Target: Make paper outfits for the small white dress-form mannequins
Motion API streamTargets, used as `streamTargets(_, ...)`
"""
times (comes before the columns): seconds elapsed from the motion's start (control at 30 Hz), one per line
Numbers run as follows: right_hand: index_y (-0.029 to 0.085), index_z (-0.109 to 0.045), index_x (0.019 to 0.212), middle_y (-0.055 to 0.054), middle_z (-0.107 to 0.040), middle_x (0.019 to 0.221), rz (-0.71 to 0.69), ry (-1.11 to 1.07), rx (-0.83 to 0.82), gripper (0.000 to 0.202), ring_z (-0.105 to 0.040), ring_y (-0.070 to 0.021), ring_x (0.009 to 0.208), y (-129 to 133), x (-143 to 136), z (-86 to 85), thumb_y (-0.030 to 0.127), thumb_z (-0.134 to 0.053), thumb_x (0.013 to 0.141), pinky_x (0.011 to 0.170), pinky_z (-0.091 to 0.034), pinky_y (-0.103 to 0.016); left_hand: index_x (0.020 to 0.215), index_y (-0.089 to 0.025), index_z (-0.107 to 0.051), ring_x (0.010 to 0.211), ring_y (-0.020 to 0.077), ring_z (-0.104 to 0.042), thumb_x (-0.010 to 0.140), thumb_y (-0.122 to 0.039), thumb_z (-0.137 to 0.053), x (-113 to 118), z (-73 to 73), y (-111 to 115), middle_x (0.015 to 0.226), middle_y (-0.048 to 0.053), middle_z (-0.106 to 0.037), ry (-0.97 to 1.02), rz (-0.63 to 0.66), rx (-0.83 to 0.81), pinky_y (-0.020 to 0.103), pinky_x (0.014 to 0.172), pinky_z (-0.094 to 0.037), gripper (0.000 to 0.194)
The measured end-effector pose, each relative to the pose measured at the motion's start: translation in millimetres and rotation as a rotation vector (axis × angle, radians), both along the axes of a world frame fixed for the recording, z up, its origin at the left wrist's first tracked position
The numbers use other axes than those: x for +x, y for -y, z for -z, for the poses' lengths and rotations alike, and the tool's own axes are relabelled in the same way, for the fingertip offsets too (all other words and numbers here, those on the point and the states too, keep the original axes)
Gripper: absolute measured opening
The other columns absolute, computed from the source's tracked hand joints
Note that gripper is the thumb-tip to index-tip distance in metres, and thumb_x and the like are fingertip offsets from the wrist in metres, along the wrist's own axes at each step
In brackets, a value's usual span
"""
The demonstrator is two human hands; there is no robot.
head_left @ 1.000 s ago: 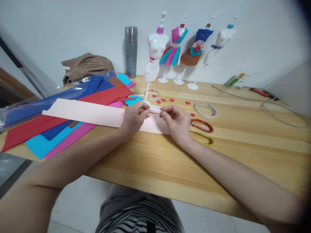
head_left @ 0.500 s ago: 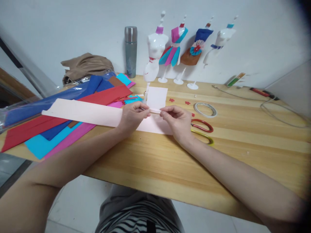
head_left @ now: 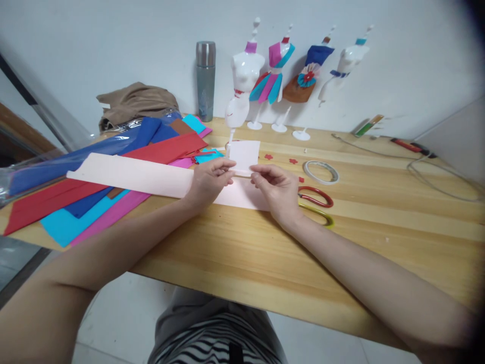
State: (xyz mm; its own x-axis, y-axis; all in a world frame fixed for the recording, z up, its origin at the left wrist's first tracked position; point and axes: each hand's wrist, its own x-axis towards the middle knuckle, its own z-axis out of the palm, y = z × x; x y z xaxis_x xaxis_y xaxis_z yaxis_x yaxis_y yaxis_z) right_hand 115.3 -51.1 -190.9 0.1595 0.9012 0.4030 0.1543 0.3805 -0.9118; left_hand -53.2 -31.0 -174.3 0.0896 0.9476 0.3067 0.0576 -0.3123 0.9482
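A small pale pink piece (head_left: 244,154) stands up between my hands, its lower edge folded into a narrow band. My left hand (head_left: 210,183) pinches the left end of that edge. At the right end, the fingers of my right hand (head_left: 276,190) are closed on it. Beneath both hands a long pale pink strip (head_left: 151,176) lies across the table, over red, blue, turquoise and magenta sheets. Scissors with one red and one yellow handle (head_left: 320,197) lie just right of my right hand, their blades hidden.
Several small white mannequins (head_left: 247,71) stand along the wall beside a grey flask (head_left: 205,83). A white tape ring (head_left: 321,172), small red flower shapes (head_left: 269,156) and a cable (head_left: 382,153) lie on the right. Brown cloth (head_left: 136,103) sits at the back left.
The upright part of the small pink piece has tipped slightly and looks shorter. My fingers keep their pinch at both ends, with the left fingertips slightly shifted. The whole view has moved a little.
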Motion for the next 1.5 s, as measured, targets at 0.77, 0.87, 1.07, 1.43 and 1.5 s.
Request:
streamTargets(0.77, 0.021, -0.072, 0.089, -0.002, -0.07, 0.08, 0.031, 0.17, -0.006, 0.014, -0.061, -0.0165, 0.07, -8.4, 5.5, 17.0, 0.028, -0.064, 0.08, 0.07, -0.049, -0.033, 0.082, -0.019, -0.069, 0.065, 0.0125, -0.067, 0.076, -0.019, -0.066, -2.8, 12.9, -4.4, 0.07, -0.001, -0.069, -0.149, -0.069, 0.099, 0.024, 0.065, -0.054, 0.007)
streamTargets(0.87, 0.02, -0.071, 0.088, -0.002, -0.07, 0.078, 0.037, 0.146, -0.013, 0.014, -0.061, -0.0161, 0.069, -7.8, 4.4, 15.8, 0.028, -0.065, 0.079, 0.069, -0.049, -0.033, 0.082, -0.016, -0.069, 0.061, 0.0107, -0.067, 0.074, -0.015, -0.067, -0.9, 9.9, -3.6, 0.07, -0.001, -0.069, -0.073, -0.073, 0.042, 0.021, 0.062, -0.054, 0.009)
streamTargets(1.07, 0.019, -0.071, 0.086, -0.002, -0.07, 0.075, 0.039, 0.071, -0.012, 0.013, -0.063, -0.0165, 0.068, -7.0, 2.0, 13.1, 0.028, -0.066, 0.077, 0.07, -0.052, -0.035, 0.079, -0.014, -0.068, 0.058, 0.0093, -0.067, 0.071, -0.011, -0.068, 2.0, 3.9, -1.6, 0.067, -0.001, -0.068, 0.026, -0.061, -0.008, 0.018, 0.057, -0.054, 0.008)
streamTargets(1.43, 0.02, -0.071, 0.088, -0.005, -0.072, 0.083, 0.079, 0.099, 0.033, 0.015, -0.065, -0.0195, 0.075, -3.0, 0.9, 12.9, 0.032, -0.066, 0.08, 0.075, -0.053, -0.038, 0.073, -0.015, -0.061, 0.055, 0.009, -0.066, 0.072, -0.013, -0.068, 6.7, 6.8, 0.3, 0.063, -0.003, -0.063, 0.099, -0.083, 0.001, 0.018, 0.054, -0.053, 0.008)
streamTargets(1.5, 0.02, -0.071, 0.088, -0.005, -0.072, 0.083, 0.067, 0.076, 0.037, 0.015, -0.065, -0.0194, 0.075, -2.9, 0.8, 12.6, 0.031, -0.067, 0.079, 0.075, -0.053, -0.039, 0.073, -0.015, -0.059, 0.055, 0.0084, -0.065, 0.073, -0.012, -0.067, 6.6, 6.5, 0.5, 0.063, -0.004, -0.062, 0.088, -0.067, 0.014, 0.017, 0.054, -0.052, 0.009)
